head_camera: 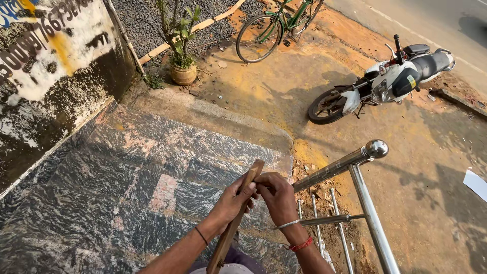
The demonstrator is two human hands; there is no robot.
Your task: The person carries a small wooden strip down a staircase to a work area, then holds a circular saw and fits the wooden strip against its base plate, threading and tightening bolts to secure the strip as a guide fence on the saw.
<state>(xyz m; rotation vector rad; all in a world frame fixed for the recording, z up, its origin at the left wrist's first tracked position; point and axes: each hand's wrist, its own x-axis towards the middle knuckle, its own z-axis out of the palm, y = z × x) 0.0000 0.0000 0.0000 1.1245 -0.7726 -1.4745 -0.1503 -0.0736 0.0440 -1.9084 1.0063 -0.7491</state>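
I hold a long narrow wooden strip (252, 172) that runs from low near my lap up to the right, tilted. My left hand (234, 199) wraps around its middle, thumb pressed against the strip. My right hand (277, 195) grips the strip just beside the left, fingers curled over its upper part. A red thread and a pale band circle my right wrist; a dark thread circles the left. Both hands hover over the dark polished stone landing (127, 182).
A steel railing (350, 167) with a ball end stands right beside my right arm. Below lie an orange dirt yard, a parked motorcycle (385, 81), a green bicycle (269, 28) and a potted plant (182, 71). A painted wall (45, 76) rises at the left.
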